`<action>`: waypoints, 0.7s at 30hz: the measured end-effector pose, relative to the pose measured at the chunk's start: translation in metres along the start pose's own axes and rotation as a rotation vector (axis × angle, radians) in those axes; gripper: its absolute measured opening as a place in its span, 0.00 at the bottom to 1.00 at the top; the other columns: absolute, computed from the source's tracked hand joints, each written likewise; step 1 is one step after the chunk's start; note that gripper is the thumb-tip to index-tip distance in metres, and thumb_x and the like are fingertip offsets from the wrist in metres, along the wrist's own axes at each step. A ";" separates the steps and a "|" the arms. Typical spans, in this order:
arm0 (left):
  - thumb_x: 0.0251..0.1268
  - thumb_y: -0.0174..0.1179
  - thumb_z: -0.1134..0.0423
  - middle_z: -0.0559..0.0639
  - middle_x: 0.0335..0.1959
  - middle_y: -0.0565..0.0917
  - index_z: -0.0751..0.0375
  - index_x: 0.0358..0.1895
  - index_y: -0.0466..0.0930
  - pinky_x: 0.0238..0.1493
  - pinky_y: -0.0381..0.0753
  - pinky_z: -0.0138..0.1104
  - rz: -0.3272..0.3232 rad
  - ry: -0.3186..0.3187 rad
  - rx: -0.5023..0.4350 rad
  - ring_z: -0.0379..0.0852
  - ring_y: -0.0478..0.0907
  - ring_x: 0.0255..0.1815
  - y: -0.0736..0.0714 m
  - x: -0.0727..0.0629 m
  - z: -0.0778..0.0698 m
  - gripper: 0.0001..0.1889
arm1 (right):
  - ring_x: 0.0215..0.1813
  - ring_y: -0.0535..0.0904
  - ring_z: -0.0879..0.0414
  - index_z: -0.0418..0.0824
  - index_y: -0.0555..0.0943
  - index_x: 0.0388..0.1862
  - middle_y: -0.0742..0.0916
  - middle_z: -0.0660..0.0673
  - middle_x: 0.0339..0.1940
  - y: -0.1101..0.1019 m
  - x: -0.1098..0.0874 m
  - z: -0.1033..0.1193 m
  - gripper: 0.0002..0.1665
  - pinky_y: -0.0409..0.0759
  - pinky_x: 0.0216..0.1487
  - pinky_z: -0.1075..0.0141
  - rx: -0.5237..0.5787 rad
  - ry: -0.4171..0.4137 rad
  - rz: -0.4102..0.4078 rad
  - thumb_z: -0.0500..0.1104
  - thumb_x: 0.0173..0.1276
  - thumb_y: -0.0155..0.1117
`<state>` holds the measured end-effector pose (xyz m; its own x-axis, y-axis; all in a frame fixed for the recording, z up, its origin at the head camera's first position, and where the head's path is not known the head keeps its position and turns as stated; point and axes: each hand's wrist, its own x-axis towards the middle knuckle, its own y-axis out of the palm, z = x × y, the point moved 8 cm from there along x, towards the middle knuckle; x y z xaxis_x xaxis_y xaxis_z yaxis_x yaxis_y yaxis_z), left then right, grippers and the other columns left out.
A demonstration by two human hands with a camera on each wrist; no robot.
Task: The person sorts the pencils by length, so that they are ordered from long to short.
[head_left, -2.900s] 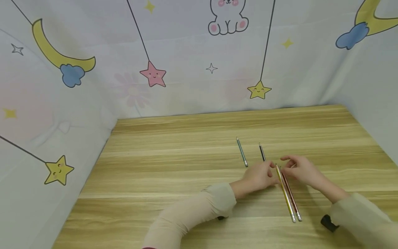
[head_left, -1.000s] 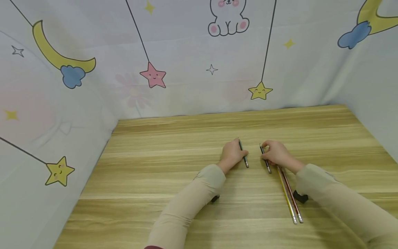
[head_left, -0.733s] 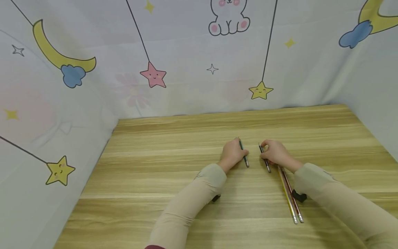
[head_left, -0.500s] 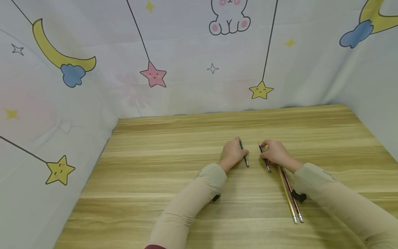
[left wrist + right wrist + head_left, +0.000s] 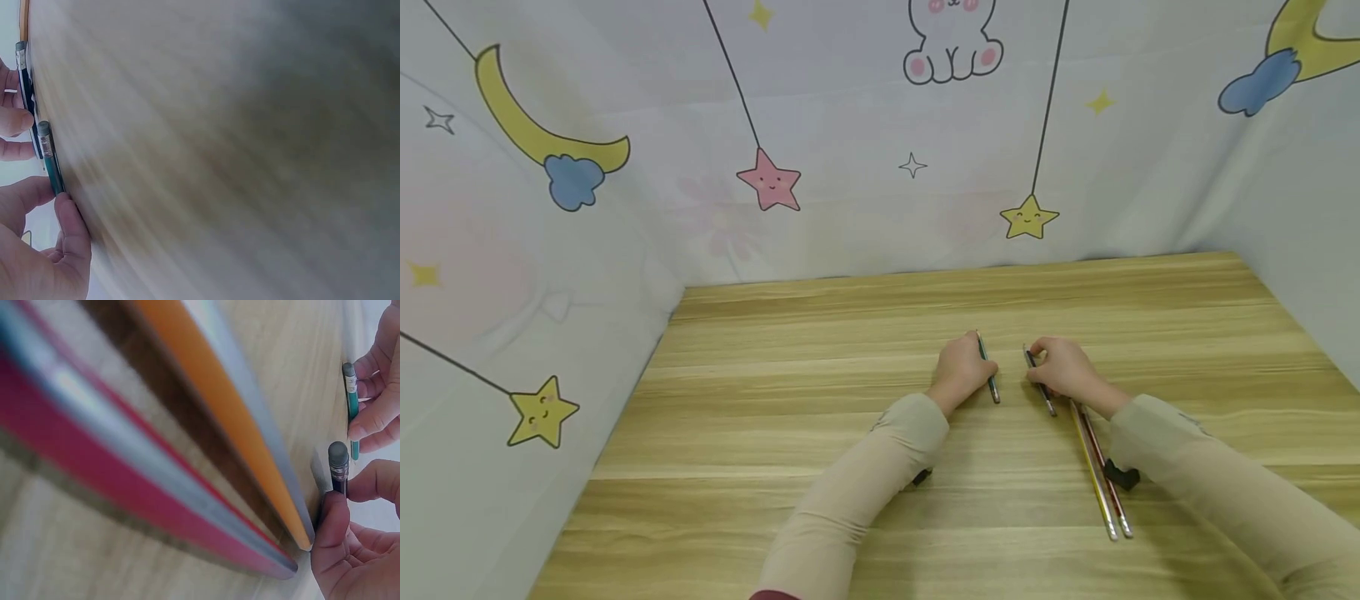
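Note:
My left hand (image 5: 961,367) pinches a short green pencil (image 5: 992,387) between thumb and fingers. Across a small gap, my right hand (image 5: 1066,367) pinches a short dark pencil (image 5: 1048,404). Both pencils lie at or close to the tabletop, tips pointing away and eraser ends toward me. In the left wrist view the green pencil (image 5: 53,169) shows its grey eraser, with the dark pencil (image 5: 26,87) beyond it. Just below my right hand lie a long yellow pencil (image 5: 1097,483) and a long red pencil (image 5: 1116,500), side by side and untouched by the fingers.
The wood-grain table (image 5: 760,433) meets a white printed cloth (image 5: 850,225) at its back and sides. A black wrist piece (image 5: 1122,475) under my right sleeve sits over part of the red pencil.
Since the earliest frame my hands have left the yellow and red pencils and moved away from me, taking hold of the green and dark pencils. Over the last second they have stayed almost still.

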<state>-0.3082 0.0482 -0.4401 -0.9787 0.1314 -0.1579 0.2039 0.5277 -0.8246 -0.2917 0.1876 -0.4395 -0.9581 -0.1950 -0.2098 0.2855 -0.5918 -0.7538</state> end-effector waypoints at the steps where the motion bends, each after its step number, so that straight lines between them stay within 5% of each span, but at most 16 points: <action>1: 0.50 0.61 0.59 0.45 0.17 0.68 0.59 0.35 0.71 0.15 0.63 0.27 -0.001 -0.001 0.004 0.39 0.63 0.15 0.000 0.000 0.000 0.12 | 0.09 0.68 0.61 0.24 0.67 0.51 0.75 0.48 0.10 0.000 0.000 0.000 0.25 0.67 0.13 0.70 0.004 -0.002 -0.001 0.35 0.54 0.57; 21: 0.51 0.60 0.58 0.44 0.14 0.69 0.57 0.24 0.69 0.14 0.63 0.26 0.017 0.020 0.018 0.38 0.64 0.13 0.000 0.000 -0.004 0.11 | 0.12 0.70 0.61 0.25 0.67 0.51 0.82 0.43 0.20 -0.007 -0.002 -0.007 0.26 0.69 0.15 0.67 0.081 -0.018 -0.045 0.36 0.53 0.57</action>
<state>-0.3081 0.0514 -0.4381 -0.9744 0.1573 -0.1609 0.2197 0.5101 -0.8316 -0.2917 0.1973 -0.4383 -0.9696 -0.1804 -0.1653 0.2440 -0.6613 -0.7093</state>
